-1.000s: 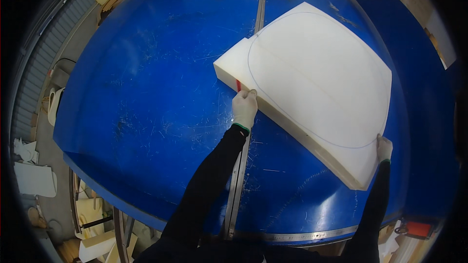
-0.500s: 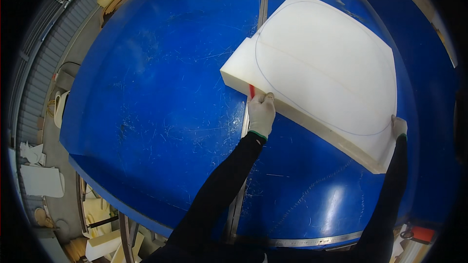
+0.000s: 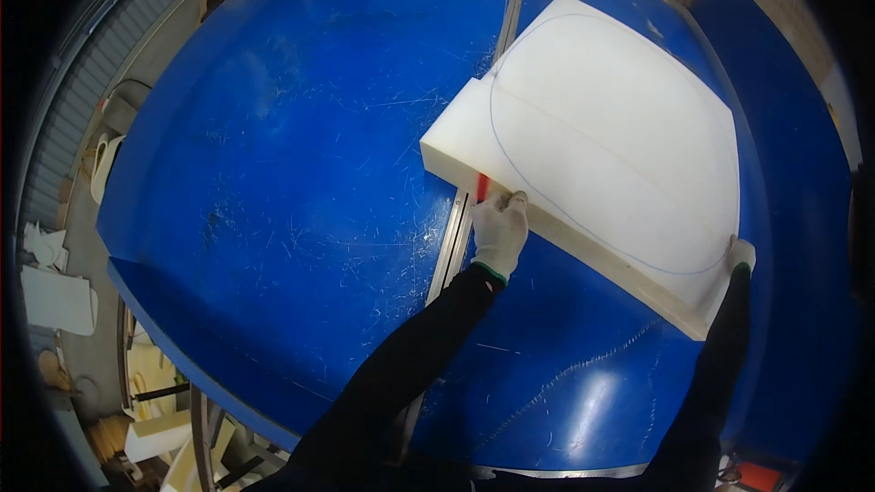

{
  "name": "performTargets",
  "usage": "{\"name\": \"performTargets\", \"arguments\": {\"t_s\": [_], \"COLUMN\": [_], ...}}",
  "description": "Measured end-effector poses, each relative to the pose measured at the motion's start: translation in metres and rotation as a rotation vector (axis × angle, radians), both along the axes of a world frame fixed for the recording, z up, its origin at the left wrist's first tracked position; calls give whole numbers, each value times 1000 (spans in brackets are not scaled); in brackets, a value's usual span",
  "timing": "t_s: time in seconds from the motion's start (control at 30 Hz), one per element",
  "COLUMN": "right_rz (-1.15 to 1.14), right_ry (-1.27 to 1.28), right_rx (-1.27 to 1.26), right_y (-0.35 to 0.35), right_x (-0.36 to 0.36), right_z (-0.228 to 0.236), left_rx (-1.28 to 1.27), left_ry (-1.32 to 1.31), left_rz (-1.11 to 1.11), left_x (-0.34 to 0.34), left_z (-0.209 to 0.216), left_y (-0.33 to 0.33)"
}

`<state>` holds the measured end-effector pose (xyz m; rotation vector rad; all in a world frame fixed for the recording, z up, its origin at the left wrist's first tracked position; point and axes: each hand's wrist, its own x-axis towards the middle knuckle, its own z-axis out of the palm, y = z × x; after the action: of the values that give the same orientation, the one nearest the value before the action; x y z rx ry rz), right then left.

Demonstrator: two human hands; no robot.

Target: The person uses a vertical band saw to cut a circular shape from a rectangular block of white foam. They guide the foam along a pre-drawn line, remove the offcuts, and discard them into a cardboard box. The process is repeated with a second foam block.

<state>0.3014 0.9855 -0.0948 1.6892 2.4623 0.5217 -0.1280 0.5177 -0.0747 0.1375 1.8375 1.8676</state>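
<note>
A thick white foam block [image 3: 620, 137] lies on the blue tabletop, with a rounded outline drawn in blue on its upper face. My left hand [image 3: 501, 230], in a pale knit glove with a green cuff edge, is closed at the block's near side, thumb at the upper edge. A short red piece [image 3: 483, 187] shows just above these fingers, against the block's side; its kind and whether the hand holds it are unclear. At the block's right edge, my gloved right hand [image 3: 740, 255] is closed round the rim, its fingers partly hidden.
A metal rail [image 3: 451, 246] crosses the scratched blue table [image 3: 301, 173] and passes under the block. A metal ruler strip [image 3: 583, 472] lies along the near edge. Foam offcuts [image 3: 59, 301] lie off the table to the left. A red item [image 3: 758, 476] is at lower right.
The whole view has shifted and turned slightly. Both hands keep their places on the foam block, which shows no clear movement on the table.
</note>
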Motion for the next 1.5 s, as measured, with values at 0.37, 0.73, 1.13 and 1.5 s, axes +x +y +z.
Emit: {"name": "performTargets", "arguments": {"t_s": [0.37,0.73,1.13,1.5], "right_rz": [-67,-195,-155,-183], "right_ry": [354,506,502,611], "right_rx": [-6,-98,-89,-107], "right_y": [-3,-43,-80,-127], "right_x": [-2,-13,4,8], "right_z": [-7,8,18,17], "left_rx": [-46,42,52,7], "left_ry": [-44,135,21,25], "left_rz": [51,82,2,-24], "left_x": [2,-13,-22,-39], "left_z": [-15,-38,-21,-12], "left_y": [-2,6,0,-7]}}
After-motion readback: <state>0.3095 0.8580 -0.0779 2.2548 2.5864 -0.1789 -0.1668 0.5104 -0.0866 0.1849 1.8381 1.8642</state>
